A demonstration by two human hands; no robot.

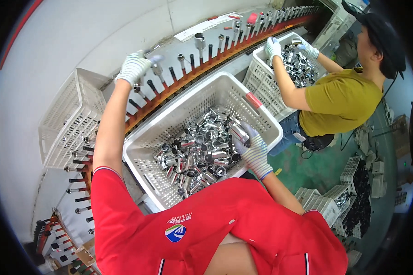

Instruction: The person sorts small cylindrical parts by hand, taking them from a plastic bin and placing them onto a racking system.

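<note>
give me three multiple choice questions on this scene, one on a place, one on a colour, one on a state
1. Where is the left hand?
A. up at the row of pegs
B. inside the crate
C. on the floor

2. What colour is the crate in front of the person?
A. blue
B. white
C. black

3. What is the right hand doing?
A. resting flat and empty
B. gripping the crate's rim
C. holding metal tubes over the crate

Answers:
1. A, the gloved hand is raised to a peg on the curved rail.
2. B, its lattice walls are white.
3. C, the gloved fingers are closed round shiny tubes above the pile.
</note>
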